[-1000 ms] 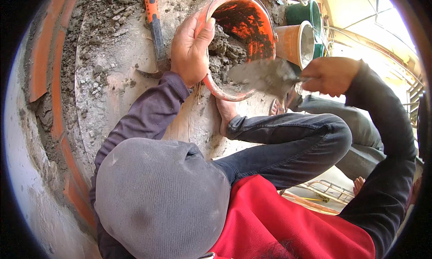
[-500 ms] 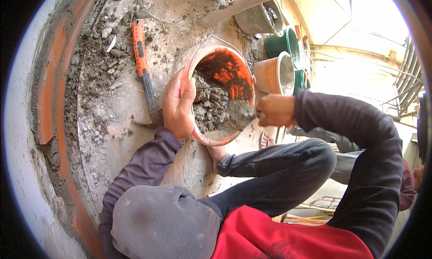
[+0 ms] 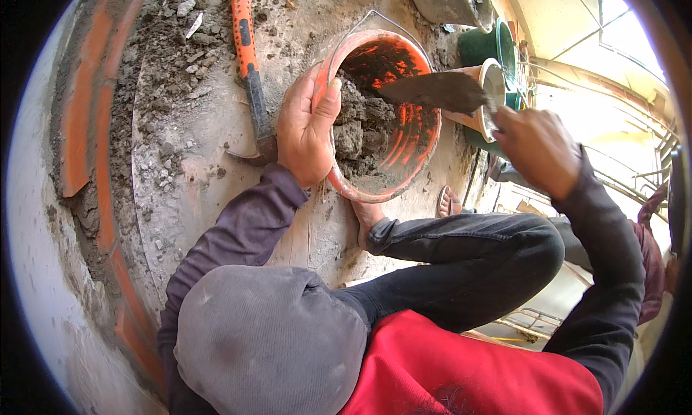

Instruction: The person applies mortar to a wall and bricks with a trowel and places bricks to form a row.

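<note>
My left hand (image 3: 310,130) is closed on the left rim of an orange bucket (image 3: 375,197), thumb over the edge. The bucket is tilted with its mouth facing me, its wire handle raised at the top. Clumps of grey mortar (image 3: 357,130) lie inside, and wet smears coat the wall. My right hand (image 3: 540,154) is closed around a trowel, its grip mostly hidden by the fingers. The dirty trowel blade (image 3: 440,90) extends left across the bucket's mouth, above the mortar. Left of my left hand, a hammer (image 3: 247,62) with an orange and black handle lies on the floor.
Beyond the bucket stand a light orange pail (image 3: 491,101), green buckets (image 3: 486,49) and a grey bucket (image 3: 450,2). Mortar crumbs (image 3: 169,90) and orange brick edging (image 3: 77,141) line the left side. A sandalled foot (image 3: 448,202) and another person's maroon sleeve (image 3: 651,271) are at right.
My right hand has lifted the trowel up and to the right, out of the mortar. The left hand stays on the bucket rim. The whole view has shifted slightly.
</note>
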`<state>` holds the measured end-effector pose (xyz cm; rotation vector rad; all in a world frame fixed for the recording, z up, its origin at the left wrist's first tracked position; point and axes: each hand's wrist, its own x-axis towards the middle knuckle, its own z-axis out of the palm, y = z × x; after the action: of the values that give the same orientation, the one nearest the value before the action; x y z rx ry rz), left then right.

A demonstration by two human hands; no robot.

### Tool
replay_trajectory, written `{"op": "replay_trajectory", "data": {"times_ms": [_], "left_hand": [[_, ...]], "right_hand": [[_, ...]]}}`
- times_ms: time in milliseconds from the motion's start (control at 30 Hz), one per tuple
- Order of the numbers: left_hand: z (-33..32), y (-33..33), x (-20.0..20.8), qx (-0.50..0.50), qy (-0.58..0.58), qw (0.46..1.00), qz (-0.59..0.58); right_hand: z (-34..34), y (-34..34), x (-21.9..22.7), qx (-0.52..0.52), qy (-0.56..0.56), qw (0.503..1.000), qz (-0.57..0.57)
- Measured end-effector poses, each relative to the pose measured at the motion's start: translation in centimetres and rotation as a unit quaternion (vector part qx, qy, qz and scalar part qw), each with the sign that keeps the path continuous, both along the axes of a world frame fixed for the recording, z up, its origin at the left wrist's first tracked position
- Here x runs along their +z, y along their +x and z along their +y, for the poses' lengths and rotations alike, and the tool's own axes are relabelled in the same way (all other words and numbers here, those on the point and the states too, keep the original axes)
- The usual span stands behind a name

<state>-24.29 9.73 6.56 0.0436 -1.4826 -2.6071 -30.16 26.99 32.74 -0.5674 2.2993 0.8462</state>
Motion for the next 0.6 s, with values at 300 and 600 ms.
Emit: {"op": "replay_trajectory", "data": {"times_ms": [300,600], "left_hand": [[0.8,0.4,0.6,0.011,0.058,0.998,-0.019],[-0.1,0.2,2.0,-0.052,0.019,0.998,-0.009]], "right_hand": [[2.5,2.1,-8.2,-0.32,-0.11,0.91,-0.239],[2.0,2.8,-10.7,-0.693,-0.272,0.563,-0.359]]}}
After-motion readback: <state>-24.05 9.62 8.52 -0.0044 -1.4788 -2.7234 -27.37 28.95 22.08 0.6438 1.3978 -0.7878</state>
